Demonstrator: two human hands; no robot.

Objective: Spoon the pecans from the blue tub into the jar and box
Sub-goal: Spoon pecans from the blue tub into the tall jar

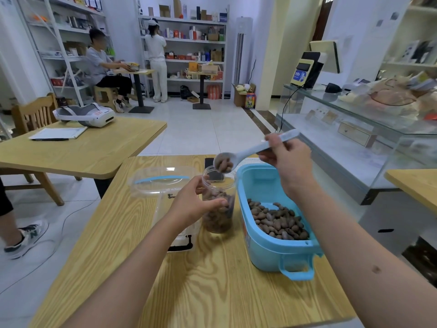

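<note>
The blue tub (267,247) stands at the right of the wooden table (212,292), with brown pecans (276,220) heaped in its near half. Just left of it is a clear jar (220,223), partly filled with pecans. My left hand (194,202) grips the jar's left side, thumb across its front. My right hand (288,157) holds the handle of a pale spoon (238,155). The spoon's bowl is tilted over the jar's mouth with pecans in it. A clear box (170,197) with a blue-trimmed lid stands left of the jar, partly behind my left hand.
A dark phone (209,162) lies on the table behind the jar. A second wooden table (78,152) with a headset and papers is to the left, a glass counter (354,143) to the right. Two people are at the far shelves; someone's leg and shoe show at left.
</note>
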